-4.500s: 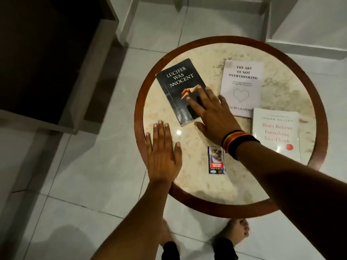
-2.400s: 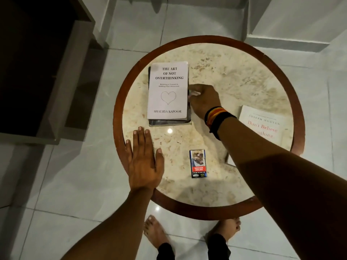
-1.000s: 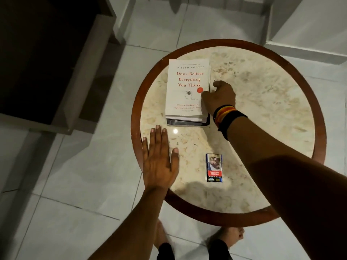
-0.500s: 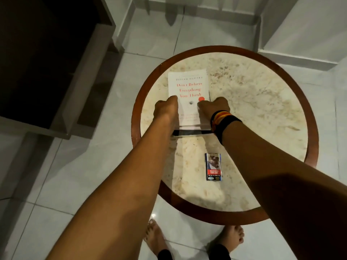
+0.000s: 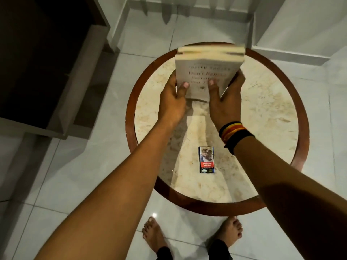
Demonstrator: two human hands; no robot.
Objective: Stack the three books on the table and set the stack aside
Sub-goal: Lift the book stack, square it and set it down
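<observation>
The stack of three books (image 5: 206,70) is tipped up on its near edge above the round marble table (image 5: 262,119), the white cover with red lettering facing me and the page edges on top. It is blurred by motion. My left hand (image 5: 173,98) grips the stack's left side with the thumb on the cover. My right hand (image 5: 225,98), with dark and orange bands at the wrist, grips the right side the same way. The two lower books show only as page edges.
A small cigarette pack (image 5: 206,160) lies on the table's near half between my forearms. A dark shelf unit (image 5: 47,62) stands to the left. A white wall ledge (image 5: 281,51) runs behind the table. My bare feet (image 5: 191,235) stand on the tiled floor.
The white books went onto the black one in turn. Both hands then took the stack by its sides; in the last half second they tipped its far end up off the table.
</observation>
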